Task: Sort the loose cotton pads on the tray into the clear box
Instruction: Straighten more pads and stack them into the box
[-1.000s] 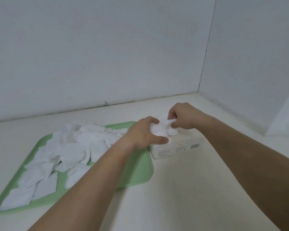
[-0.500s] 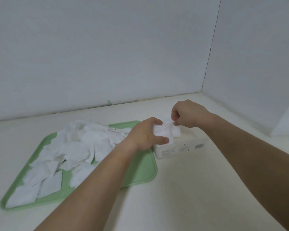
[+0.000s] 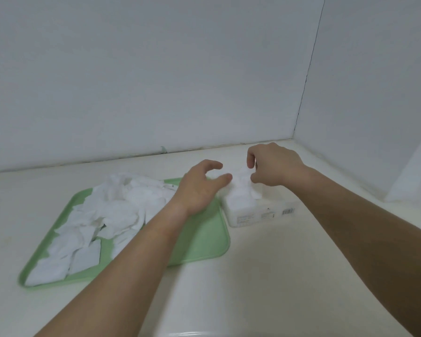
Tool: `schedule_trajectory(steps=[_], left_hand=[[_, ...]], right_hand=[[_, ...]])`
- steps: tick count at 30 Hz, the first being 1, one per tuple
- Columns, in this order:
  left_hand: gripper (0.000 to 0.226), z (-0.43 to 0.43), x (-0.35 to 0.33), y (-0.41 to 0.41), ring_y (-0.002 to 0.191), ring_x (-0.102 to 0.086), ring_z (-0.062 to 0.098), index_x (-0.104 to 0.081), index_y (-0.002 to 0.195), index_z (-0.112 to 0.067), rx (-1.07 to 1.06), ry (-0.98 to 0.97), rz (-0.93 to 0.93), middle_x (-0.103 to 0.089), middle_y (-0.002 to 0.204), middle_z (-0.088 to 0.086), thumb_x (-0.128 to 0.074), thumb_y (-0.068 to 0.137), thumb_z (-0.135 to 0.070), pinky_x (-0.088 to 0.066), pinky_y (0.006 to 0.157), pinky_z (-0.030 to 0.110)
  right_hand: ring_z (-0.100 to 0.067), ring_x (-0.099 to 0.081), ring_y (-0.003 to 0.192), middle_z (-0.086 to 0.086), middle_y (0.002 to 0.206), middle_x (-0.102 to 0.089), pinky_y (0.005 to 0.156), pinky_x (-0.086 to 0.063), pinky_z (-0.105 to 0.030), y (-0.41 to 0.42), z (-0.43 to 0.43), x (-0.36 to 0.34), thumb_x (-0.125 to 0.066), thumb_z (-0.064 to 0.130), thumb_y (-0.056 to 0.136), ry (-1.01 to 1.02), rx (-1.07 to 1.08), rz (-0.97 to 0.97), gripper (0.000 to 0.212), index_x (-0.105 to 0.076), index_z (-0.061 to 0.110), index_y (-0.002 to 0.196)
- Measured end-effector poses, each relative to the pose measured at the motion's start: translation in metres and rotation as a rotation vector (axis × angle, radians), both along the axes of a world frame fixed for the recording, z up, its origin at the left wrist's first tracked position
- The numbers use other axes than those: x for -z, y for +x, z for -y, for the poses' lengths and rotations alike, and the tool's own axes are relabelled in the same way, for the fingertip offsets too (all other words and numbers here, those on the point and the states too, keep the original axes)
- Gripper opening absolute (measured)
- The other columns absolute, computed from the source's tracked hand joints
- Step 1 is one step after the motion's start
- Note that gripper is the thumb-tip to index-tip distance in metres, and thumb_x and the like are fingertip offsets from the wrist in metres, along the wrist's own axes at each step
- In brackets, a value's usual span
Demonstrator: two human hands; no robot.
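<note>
Your left hand (image 3: 197,190) is open, the fingers loosely curved and the thumb spread well away from the forefinger. The thumb tip touches the near edge of the wad (image 3: 241,193) that stands up out of the box (image 3: 260,214), and the hand holds nothing.

Your right hand (image 3: 275,166) arches over the far side of that wad with its fingers curled downward. Forefinger and thumb tips sit a little apart with white cotton showing between them. You cannot tell from here whether they pinch it or only touch it.

The wad is soft, crumpled and bulges above the box rim. The box is a low, pale, see-through rectangle with rounded corners, small print and a barcode (image 3: 288,211) on its near side. It stands on the counter (image 3: 265,276), just beside the right edge of the tray (image 3: 204,239).

The tray is smooth pale green plastic, rectangular with rounded corners and a shallow raised lip. Loose pads (image 3: 122,205) cover its left and middle parts. They are thin white squarish pieces, some flat, some folded and heaped over one another. Its right part is bare. The counter is glossy cream, and the walls (image 3: 156,81) are matt white and meet in a corner.
</note>
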State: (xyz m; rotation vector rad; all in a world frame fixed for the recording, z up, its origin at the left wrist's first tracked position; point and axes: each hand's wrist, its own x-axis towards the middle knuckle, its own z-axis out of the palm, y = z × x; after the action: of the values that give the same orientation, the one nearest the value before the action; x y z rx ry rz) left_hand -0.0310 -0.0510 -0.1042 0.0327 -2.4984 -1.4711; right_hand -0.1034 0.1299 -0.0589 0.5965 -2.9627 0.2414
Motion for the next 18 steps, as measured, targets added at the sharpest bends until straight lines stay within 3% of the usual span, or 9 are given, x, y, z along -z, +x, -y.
schedule_trajectory(steps=[2, 5, 10, 13, 15, 18], left_hand=[[0.023, 0.014, -0.006, 0.012, 0.117, -0.060, 0.007, -0.070, 0.115, -0.022, -0.090, 0.101, -0.063, -0.069, 0.119, -0.011, -0.071, 0.093, -0.030, -0.044, 0.100, 0.026], [0.007, 0.048, -0.013, 0.039, 0.095, -0.067, 0.006, -0.073, 0.098, -0.020, -0.224, 0.172, -0.139, -0.075, 0.103, -0.009, -0.069, 0.092, -0.021, -0.050, 0.087, 0.026], [0.010, 0.110, -0.007, 0.093, 0.077, -0.068, 0.014, -0.069, 0.094, -0.019, -0.380, 0.244, -0.072, -0.076, 0.095, 0.005, -0.067, 0.091, -0.010, -0.048, 0.072, 0.028], [0.012, 0.138, 0.008, 0.120, 0.073, -0.064, 0.017, -0.068, 0.097, -0.015, -0.421, 0.252, 0.025, -0.071, 0.089, 0.007, -0.065, 0.092, -0.004, -0.048, 0.065, 0.026], [0.017, 0.148, 0.020, 0.132, 0.073, -0.061, 0.019, -0.068, 0.095, -0.014, -0.421, 0.235, 0.056, -0.065, 0.080, 0.003, -0.061, 0.093, 0.002, -0.048, 0.063, 0.021], [0.021, 0.154, 0.035, 0.147, 0.073, -0.060, 0.018, -0.069, 0.097, -0.012, -0.417, 0.227, 0.092, -0.062, 0.076, -0.001, -0.058, 0.093, 0.004, -0.048, 0.058, 0.019]], right_hand=[[-0.019, -0.060, 0.091, 0.009, 0.095, -0.060, 0.068, -0.040, -0.030, 0.012, 0.010, -0.008, -0.066, 0.024, 0.084, -0.066, -0.049, -0.001, 0.015, -0.057, 0.029, 0.094], [-0.013, -0.058, 0.082, 0.014, 0.085, -0.056, 0.065, -0.042, -0.029, 0.037, 0.039, -0.014, -0.066, 0.030, 0.085, -0.217, -0.169, 0.024, 0.006, -0.060, 0.029, 0.088], [-0.009, -0.053, 0.061, 0.013, 0.064, -0.056, 0.064, -0.046, -0.030, 0.087, 0.105, -0.004, -0.066, 0.033, 0.089, -0.415, -0.350, 0.168, 0.021, -0.065, 0.017, 0.075], [-0.011, -0.059, 0.066, 0.011, 0.066, -0.061, 0.063, -0.046, -0.026, 0.110, 0.142, 0.018, -0.065, 0.029, 0.091, -0.327, -0.401, 0.297, 0.018, -0.069, 0.019, 0.078], [-0.013, -0.063, 0.077, 0.009, 0.075, -0.065, 0.072, -0.053, -0.030, 0.119, 0.159, 0.038, -0.067, 0.029, 0.087, -0.221, -0.394, 0.332, 0.016, -0.073, 0.015, 0.088], [-0.022, -0.066, 0.087, -0.004, 0.089, -0.068, 0.086, -0.056, -0.044, 0.127, 0.173, 0.058, -0.077, 0.043, 0.074, -0.085, -0.349, 0.362, 0.047, -0.069, 0.010, 0.106]])
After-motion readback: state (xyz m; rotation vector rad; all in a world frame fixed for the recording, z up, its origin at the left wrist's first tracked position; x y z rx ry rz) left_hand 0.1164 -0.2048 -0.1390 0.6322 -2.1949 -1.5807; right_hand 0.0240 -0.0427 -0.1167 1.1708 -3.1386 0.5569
